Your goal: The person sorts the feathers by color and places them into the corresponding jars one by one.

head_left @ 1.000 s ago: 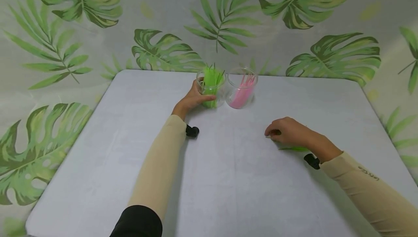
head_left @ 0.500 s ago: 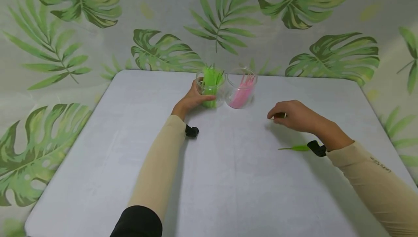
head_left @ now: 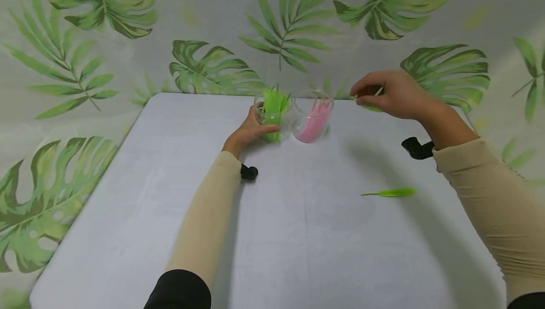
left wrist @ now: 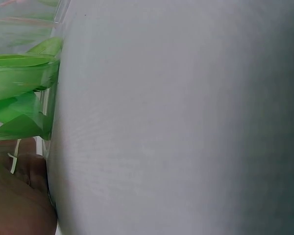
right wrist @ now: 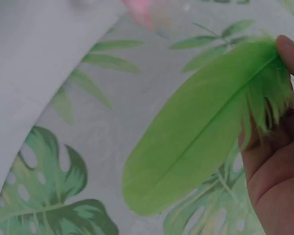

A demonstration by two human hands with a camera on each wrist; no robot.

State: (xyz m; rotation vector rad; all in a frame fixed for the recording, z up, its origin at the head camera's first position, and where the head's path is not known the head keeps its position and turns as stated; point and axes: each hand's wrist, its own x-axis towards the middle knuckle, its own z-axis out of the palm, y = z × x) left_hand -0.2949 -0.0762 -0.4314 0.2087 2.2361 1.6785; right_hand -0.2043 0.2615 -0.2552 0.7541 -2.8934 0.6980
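Note:
My left hand point(head_left: 250, 128) grips the left side of a clear jar point(head_left: 287, 127) that holds several green feathers point(head_left: 272, 105). In the left wrist view that hand point(left wrist: 19, 196) shows at the lower left, beside the green feathers point(left wrist: 19, 83) seen through the jar wall. Raised above the table's back right, my right hand point(head_left: 396, 93) pinches a green feather point(right wrist: 201, 132) by its quill end. The right wrist view shows its vane pointing down and left. Another green feather point(head_left: 398, 192) lies flat on the white table below that arm.
A second clear jar point(head_left: 301, 105) with several pink feathers point(head_left: 316, 122) stands just right of the first. The white table point(head_left: 276, 233) ends at a leaf-patterned cloth point(head_left: 298, 20) behind it.
My right hand has lifted from the table and moved up toward the back, carrying a green feather. The other loose feather is now uncovered. My left hand stays on the jar.

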